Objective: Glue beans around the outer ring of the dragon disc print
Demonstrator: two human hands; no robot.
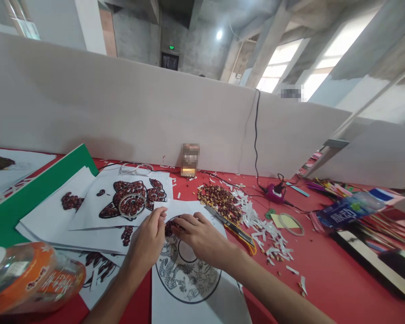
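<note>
A white sheet (pixel 202 310) with a printed ring of ornate dragon-like figures (pixel 189 281) lies in front of me on the red table. Dark red beans (pixel 169 227) cover a bit of the ring's upper left. My right hand (pixel 200 236) rests over the top of the ring, fingers stretched and bent down against the beans. At the sheet's upper left edge is my left hand (pixel 155 227), its fingers drawn together; what they hold, if anything, is hidden. Just right of my right hand lies a yellow-and-black utility knife (pixel 236 229).
Loose red and yellow beans (pixel 219 200) and white paper strips (pixel 256 220) lie behind the knife. Bean-covered sheets (pixel 104 216), a tape roll (pixel 132 206), a green board (pixel 37 198) and a large plastic jar (pixel 37 279) are left; a bottle (pixel 351 207) is right. A white partition (pixel 138 112) stands behind.
</note>
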